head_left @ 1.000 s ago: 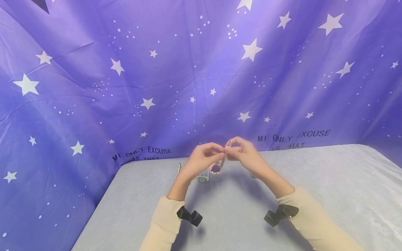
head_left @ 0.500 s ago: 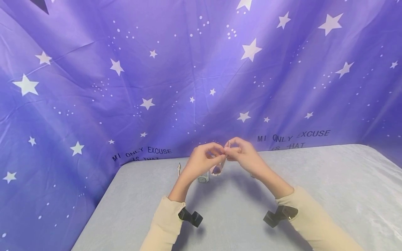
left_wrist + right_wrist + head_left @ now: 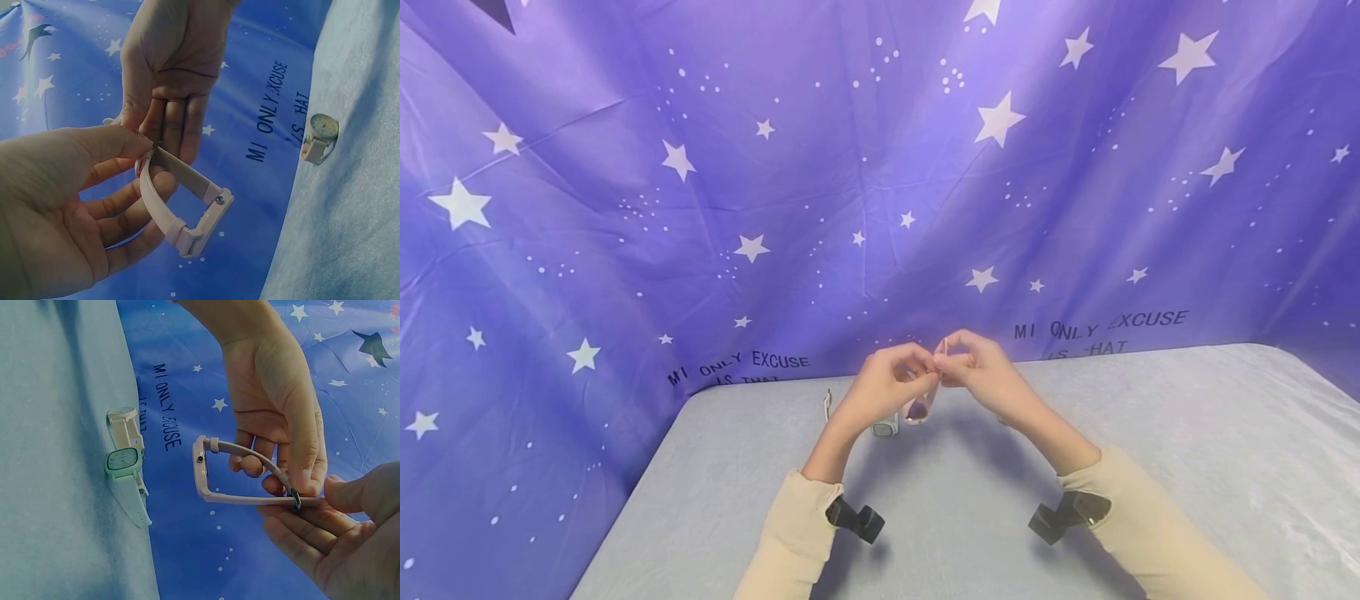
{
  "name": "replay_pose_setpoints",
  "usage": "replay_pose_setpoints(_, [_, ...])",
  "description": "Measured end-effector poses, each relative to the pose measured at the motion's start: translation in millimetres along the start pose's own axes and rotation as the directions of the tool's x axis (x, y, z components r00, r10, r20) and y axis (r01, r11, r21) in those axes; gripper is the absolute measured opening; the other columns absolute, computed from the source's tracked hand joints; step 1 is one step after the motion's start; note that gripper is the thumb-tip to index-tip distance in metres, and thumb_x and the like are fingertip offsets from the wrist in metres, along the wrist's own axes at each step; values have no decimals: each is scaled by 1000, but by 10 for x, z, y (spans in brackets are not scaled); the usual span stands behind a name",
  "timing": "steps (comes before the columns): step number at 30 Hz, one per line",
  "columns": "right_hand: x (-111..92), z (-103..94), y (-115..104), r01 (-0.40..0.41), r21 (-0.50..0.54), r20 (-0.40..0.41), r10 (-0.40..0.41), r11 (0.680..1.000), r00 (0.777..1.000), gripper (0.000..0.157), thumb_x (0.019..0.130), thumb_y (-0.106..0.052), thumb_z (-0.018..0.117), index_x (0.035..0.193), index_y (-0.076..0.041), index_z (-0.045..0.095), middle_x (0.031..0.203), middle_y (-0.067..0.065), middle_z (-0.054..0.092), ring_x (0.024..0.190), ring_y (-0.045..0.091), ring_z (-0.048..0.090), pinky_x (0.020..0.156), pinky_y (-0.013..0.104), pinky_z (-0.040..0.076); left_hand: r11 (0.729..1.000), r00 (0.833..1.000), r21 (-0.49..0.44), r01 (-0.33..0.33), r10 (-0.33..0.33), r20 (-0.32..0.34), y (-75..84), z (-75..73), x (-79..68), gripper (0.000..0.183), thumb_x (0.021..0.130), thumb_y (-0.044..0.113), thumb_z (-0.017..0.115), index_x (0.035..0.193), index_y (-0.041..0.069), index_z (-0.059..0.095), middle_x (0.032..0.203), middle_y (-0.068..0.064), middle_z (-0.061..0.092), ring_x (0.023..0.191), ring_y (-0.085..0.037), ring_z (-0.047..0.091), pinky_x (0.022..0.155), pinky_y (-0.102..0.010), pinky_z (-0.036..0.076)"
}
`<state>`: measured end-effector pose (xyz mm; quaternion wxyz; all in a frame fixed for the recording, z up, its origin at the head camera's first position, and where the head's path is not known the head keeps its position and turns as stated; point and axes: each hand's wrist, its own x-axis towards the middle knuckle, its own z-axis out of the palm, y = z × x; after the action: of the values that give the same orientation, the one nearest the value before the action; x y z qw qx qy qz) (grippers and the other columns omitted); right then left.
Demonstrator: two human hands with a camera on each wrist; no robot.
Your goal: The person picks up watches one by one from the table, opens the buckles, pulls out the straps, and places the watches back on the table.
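A pale pink wristwatch (image 3: 917, 412) hangs in the air between my two hands, its strap bent into a loop. My left hand (image 3: 880, 385) pinches the strap at the metal buckle (image 3: 295, 499) between thumb and fingers. My right hand (image 3: 988, 375) pinches the strap's free end, which sticks out past the buckle in the right wrist view. The watch case (image 3: 199, 469) dangles at the far side of the loop, away from the fingers. Fingertips of both hands meet around the buckle and partly cover it in the head view.
A mint green watch (image 3: 123, 461) and a cream watch (image 3: 125, 419) lie on the grey cloth-covered table (image 3: 955, 517), behind my left wrist. Another watch (image 3: 324, 128) with a round dial rests to the right. A purple star-printed curtain (image 3: 865, 167) hangs behind the table.
The pink watch case has tilted and dropped slightly. Both hands keep their pinch at the strap and have barely moved.
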<state>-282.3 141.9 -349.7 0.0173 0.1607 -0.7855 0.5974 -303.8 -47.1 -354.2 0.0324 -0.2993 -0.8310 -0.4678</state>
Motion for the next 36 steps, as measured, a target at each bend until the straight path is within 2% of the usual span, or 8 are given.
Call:
replay_pose_setpoints(13, [8, 6, 9, 8, 9, 12, -8, 1000, 1000, 15, 101, -8, 60, 108, 5, 57, 103, 25, 75, 98, 33, 75, 93, 45, 60, 1000, 1000, 4, 7, -7, 27, 0, 12, -1, 11, 88, 5, 70, 99, 8, 70, 88, -9, 70, 70, -8, 61, 64, -21, 52])
replay_pose_setpoints(22, [8, 1, 4, -7, 4, 7, 7, 1000, 1000, 15, 101, -9, 60, 109, 3, 57, 103, 23, 76, 97, 34, 76, 93, 46, 60, 1000, 1000, -12, -9, 9, 9, 9, 19, -10, 8, 89, 6, 71, 96, 8, 69, 87, -9, 69, 70, -8, 60, 65, -22, 52])
replay_pose_setpoints(32, [3, -20, -27, -13, 12, 6, 12, 1000, 1000, 19, 102, -11, 60, 112, 5, 57, 107, 26, 74, 102, 40, 74, 97, 51, 58, 999, 1000, -40, -21, 21, -9, 10, -3, -3, 6, 91, 8, 70, 95, 5, 67, 90, -11, 71, 78, -9, 63, 75, -24, 55])
replay_pose_setpoints(36, [-4, -23, -38, -13, 11, 6, 13, 1000, 1000, 19, 102, -11, 60, 112, 4, 57, 107, 26, 75, 101, 38, 75, 96, 50, 58, 999, 1000, -54, 3, -4, -7, 22, -23, -12, 5, 91, 7, 67, 95, 4, 66, 91, -11, 71, 79, -8, 63, 76, -24, 54])
